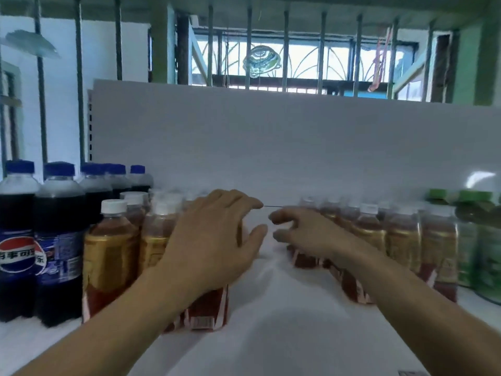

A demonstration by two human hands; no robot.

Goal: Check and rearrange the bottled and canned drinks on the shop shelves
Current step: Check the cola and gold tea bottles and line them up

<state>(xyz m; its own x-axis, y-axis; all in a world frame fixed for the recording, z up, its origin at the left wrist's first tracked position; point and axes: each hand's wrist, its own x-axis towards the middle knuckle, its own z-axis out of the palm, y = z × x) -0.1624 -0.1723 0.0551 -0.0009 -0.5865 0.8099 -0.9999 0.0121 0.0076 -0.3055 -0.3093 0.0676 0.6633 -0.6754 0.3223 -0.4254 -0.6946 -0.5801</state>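
cola bottles [40, 240] left, tea bottles [111, 251] centre, on shelf [271, 335]

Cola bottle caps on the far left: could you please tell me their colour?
The caps are blue, clearest in the head view.

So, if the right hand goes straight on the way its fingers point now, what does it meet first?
Probably the left hand: the right hand points leftward at its thumb across the gap between the amber bottles, though depth is unclear.

Glossy clear plastic tea bottles [111, 248]; smooth matt white shelf [271, 335].
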